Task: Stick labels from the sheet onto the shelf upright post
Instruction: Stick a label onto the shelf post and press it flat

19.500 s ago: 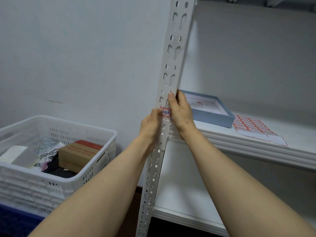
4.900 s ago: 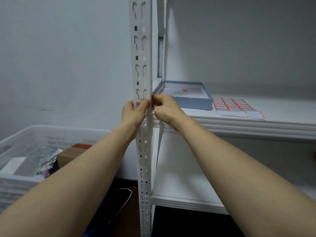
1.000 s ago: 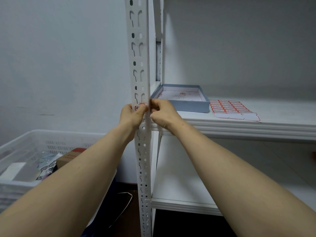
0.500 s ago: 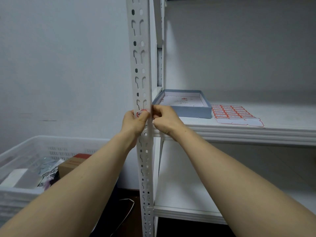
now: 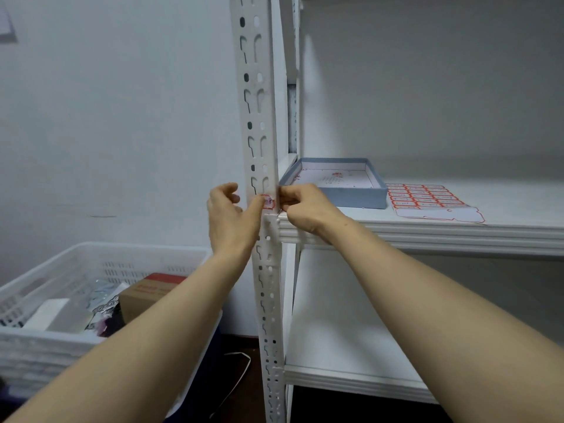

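White wall; label [image 5: 268,203] on upright post [image 5: 259,117], 2 o'clock of left hand [image 5: 232,219], thumb pressing it, fingers loose; right hand [image 5: 303,207] curled at label's 3 o'clock, grasp cannot tell; writing illegible

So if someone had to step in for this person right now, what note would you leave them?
Left hand: thumb presses a red-edged label onto the upright post, just above the shelf.
Right hand: fingers curled at the post's edge beside that label; whether they pinch it is hidden.
Label sheet lies on the shelf beside the blue box; its lower part is already peeled bare.
Done: this label is on the post, being smoothed.
To do: let go, peel the next label from the sheet, stick it on the post.
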### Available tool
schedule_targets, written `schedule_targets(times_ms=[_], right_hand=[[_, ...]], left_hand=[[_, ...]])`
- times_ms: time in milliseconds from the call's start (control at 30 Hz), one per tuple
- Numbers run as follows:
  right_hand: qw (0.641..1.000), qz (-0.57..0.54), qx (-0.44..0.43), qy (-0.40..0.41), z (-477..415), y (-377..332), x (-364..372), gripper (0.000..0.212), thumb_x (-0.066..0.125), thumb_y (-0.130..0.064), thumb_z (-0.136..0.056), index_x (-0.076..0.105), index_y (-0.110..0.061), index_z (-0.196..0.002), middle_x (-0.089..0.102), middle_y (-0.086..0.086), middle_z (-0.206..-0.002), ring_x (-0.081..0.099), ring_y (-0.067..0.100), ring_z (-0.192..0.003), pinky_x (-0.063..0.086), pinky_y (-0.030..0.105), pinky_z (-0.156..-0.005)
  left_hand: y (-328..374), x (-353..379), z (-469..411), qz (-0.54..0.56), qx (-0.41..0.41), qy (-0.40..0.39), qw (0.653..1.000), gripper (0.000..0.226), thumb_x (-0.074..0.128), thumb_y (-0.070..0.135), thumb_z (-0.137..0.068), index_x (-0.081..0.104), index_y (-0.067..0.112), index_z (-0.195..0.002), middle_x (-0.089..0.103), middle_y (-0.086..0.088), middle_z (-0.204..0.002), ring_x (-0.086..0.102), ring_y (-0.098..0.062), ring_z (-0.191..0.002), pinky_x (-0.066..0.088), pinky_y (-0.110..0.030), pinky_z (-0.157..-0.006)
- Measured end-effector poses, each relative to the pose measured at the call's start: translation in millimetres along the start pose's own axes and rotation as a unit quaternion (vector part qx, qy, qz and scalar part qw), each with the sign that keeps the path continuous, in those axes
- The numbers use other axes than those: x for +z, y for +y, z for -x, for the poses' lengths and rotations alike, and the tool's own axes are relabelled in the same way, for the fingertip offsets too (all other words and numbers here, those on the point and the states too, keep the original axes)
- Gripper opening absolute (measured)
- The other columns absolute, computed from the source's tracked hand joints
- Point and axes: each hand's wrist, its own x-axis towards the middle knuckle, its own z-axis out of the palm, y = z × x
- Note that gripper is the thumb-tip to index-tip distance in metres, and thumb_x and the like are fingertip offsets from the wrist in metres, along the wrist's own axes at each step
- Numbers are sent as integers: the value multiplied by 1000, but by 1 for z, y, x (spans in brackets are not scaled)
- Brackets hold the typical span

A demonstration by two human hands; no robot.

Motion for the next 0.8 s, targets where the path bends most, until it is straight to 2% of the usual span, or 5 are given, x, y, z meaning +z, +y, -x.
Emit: schedule_targets(times_ms=[167,300,400,600,800], right_hand=[[1000,-2,-6,-4,-2,5,1,47,42,6,-79,67,-16,-113,70,0,-108,62,14,-107,47,33,-100],[1000,15,-8,3,-4,8,4,42,42,0,-76,68,-14,-106,71,5,-105,62,22,-107,48,41,-99],[1000,27,-5,13,-2,6,6,41,39,0,-72,66,-9,-102,69,15,-104,60,31,-107,48,46,-96],[999,27,-4,15,-2,7,5,49,35,6,-70,67,-11,-102,70,9,-98,63,26,-100,51,38,-88],[1000,19,-8,17,-3,7,6,46,36,6,-70,67,-9,-101,69,10,-91,57,20,-82,46,29,-74]], left_hand=[[11,-2,7,-22,27,-39,999,8,67,28,-77,73,23,-78,71,5,-73,67,-19,-77,57,-41,-77],[18,1,8,-41,-9,-55,998,19,72,30,-77,66,25,-59,67,-2,-59,63,-22,-57,58,-42,-72],[23,2,8,-28,-43,-61,997,23,72,27,-78,66,21,-57,62,-4,-53,58,-21,-49,59,-41,-71],[30,5,2,-2,-102,-67,993,22,72,18,-81,66,7,-63,58,-9,-54,50,-21,-43,50,-28,-56],[29,10,-2,-15,-108,-60,992,25,68,12,-80,61,8,-56,53,-10,-52,48,-22,-42,47,-32,-60]])
